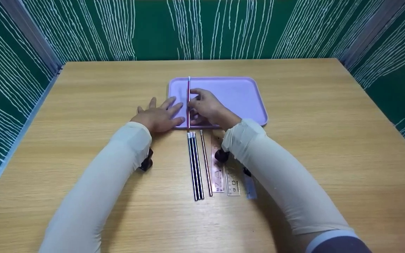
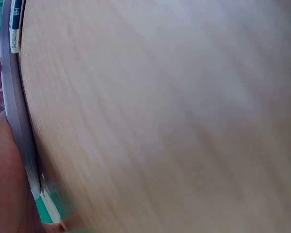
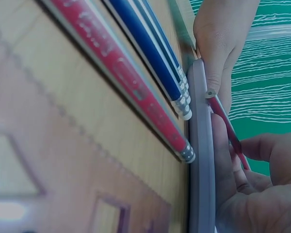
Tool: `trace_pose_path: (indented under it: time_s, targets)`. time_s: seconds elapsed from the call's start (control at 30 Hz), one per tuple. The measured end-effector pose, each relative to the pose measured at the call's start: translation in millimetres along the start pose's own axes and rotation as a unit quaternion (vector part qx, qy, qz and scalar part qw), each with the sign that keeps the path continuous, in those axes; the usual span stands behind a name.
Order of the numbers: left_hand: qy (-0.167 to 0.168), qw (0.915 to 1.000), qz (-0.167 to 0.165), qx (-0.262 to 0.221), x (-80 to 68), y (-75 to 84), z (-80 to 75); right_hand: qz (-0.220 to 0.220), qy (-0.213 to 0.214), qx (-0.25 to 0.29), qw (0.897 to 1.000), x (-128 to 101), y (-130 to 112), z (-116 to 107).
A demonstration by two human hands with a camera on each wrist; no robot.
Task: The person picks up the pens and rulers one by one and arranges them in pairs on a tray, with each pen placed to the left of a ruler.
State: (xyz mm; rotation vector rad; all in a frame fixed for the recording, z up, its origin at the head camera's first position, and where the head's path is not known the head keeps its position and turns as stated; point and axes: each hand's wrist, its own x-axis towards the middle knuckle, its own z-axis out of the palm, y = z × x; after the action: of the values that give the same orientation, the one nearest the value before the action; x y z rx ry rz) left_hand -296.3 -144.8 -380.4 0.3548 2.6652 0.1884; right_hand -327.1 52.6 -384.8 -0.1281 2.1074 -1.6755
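My right hand [image 1: 206,105] is over the lavender tray [image 1: 230,100], its thumb and fingers pinching a red pencil [image 1: 189,85]. The pencil lies front to back across the left part of the tray, and its unsharpened end [image 3: 211,93] shows at the near rim in the right wrist view. My left hand [image 1: 158,117] rests at the tray's left front corner with its fingers spread, fingertips near the pencil. In the left wrist view only part of that hand [image 2: 7,179] shows beside the tray's side wall [image 2: 19,111].
Several dark blue pencils [image 1: 196,168] lie side by side in front of the tray, next to another red pencil [image 1: 206,165]. To their right are a pink ruler [image 1: 218,181], a clear ruler [image 1: 233,182] and a bluish ruler [image 1: 250,188], partly under my right forearm. Green walls enclose the table.
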Motion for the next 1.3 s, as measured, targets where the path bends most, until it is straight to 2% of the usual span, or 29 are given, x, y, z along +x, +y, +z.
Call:
trace_pose_path:
  time_s: [0.57,0.7,0.83,0.9,1.13,1.3]
  targets:
    - [-0.004,1.0,0.0,0.004,0.0,2.0,-3.5,-0.005,0.013,-0.015,1.0,8.1,-6.5,5.8]
    - [-0.005,1.0,-0.005,0.005,1.1,1.6,-3.0,-0.018,0.04,-0.054,0.998,9.5,-6.8,10.8]
    - [-0.005,0.9999,-0.003,0.009,2.0,0.7,-2.3,-0.036,0.079,-0.134,0.987,10.9,-7.1,16.0]
    - [-0.004,0.9999,-0.001,0.01,2.4,0.1,-2.1,-0.038,0.092,-0.157,0.983,11.1,-7.3,18.4]
    - [-0.006,1.0,-0.001,0.006,3.1,-0.8,-0.8,-0.022,0.121,-0.186,0.975,10.0,-8.0,22.3]
    - [-0.003,1.0,0.002,0.004,2.4,-0.7,-0.8,-0.019,0.15,-0.245,0.958,6.0,-10.0,22.6]
